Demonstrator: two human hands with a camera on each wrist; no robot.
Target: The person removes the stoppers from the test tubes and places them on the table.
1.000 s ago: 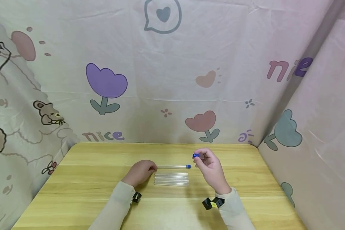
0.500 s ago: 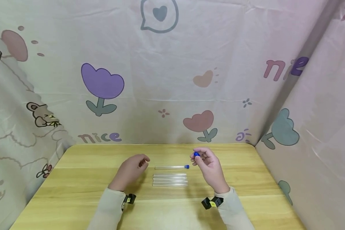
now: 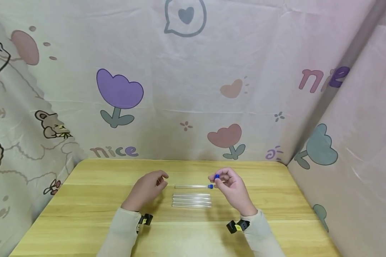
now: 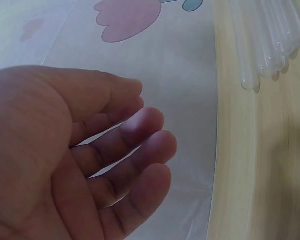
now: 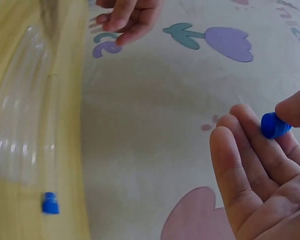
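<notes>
My right hand (image 3: 236,192) pinches a small blue cap (image 3: 217,176) between thumb and fingers, raised over the table. In the right wrist view the cap (image 5: 273,125) sits under the thumb tip, with the other fingers extended. A clear test tube (image 3: 193,186) lies crosswise on the table, a blue stopper (image 3: 210,186) at its right end, just below the right fingertips. In front of it several uncapped test tubes (image 3: 191,201) lie side by side, rounded ends to the left. My left hand (image 3: 145,190) hovers left of the tubes, its fingers loosely bent around nothing.
The wooden table (image 3: 93,207) ends at the back against a printed cloth (image 3: 167,78) hanging as a wall. More cloth (image 3: 366,171) closes in the right side, and a further sheet the left. Both wrists carry a black camera (image 3: 233,227).
My left hand has let go of the capped tube's left end and drawn back leftward. The right hand has stayed near its place while the cap turned between its fingers.
</notes>
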